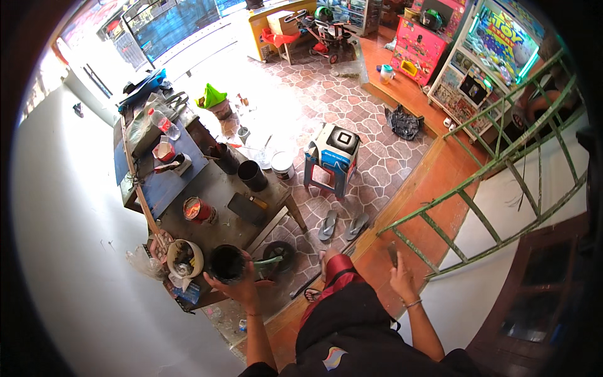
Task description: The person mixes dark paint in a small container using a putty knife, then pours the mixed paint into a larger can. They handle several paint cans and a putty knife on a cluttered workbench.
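Left hand (240,290) holds a black cup (227,265).
Fingers curve against it, a bowl (199,259) to their left; right hand's (402,281) finger state I cannot tell.

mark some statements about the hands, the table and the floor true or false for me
1. The left hand holds a dark container. True.
2. The right hand holds the pale bowl. False: the bowl is on the table, apart from that hand.
3. The sandals on the tiled floor are bright yellow. False: they are grey.
4. The ladder is green. True.
5. The red tin stands on the floor. False: it stands on the table.
6. A bracelet circles the right wrist. True.
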Demonstrator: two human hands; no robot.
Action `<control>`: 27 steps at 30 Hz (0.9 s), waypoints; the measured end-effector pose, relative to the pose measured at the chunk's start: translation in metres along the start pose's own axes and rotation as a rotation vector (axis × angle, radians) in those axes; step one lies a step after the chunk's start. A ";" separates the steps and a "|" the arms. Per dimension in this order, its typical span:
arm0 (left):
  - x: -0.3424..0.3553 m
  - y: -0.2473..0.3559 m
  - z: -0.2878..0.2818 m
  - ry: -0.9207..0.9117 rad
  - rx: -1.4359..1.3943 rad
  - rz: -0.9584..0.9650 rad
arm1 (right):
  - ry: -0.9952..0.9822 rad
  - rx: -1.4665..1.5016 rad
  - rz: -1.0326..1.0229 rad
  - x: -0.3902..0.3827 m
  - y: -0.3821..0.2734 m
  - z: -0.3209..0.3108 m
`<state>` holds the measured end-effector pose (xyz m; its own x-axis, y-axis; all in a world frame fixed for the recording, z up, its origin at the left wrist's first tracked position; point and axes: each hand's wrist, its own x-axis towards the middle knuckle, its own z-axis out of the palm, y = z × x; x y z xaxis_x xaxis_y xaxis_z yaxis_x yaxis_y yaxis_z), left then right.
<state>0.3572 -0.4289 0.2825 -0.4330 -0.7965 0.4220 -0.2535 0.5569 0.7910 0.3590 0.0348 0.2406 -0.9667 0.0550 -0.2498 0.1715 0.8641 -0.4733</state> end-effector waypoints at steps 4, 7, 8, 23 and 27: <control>-0.039 0.049 -0.018 -0.188 0.065 0.154 | -0.118 -0.058 0.219 -0.007 0.086 0.009; -0.065 0.091 0.004 -0.190 0.218 0.269 | -0.133 -0.048 0.326 0.000 0.136 0.038; -0.073 0.109 0.017 -0.216 0.064 0.206 | -0.157 -0.052 0.405 0.009 0.150 0.045; -0.108 0.288 0.164 -0.181 -0.420 0.205 | -0.439 0.261 0.519 0.125 0.266 -0.041; -0.103 0.307 0.185 -0.114 -0.455 0.272 | -0.476 0.330 0.506 0.160 0.267 -0.006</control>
<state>0.1640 -0.1323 0.3998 -0.5279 -0.5936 0.6074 0.2696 0.5610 0.7827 0.2491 0.2778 0.0794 -0.5820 0.1180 -0.8046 0.6914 0.5926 -0.4132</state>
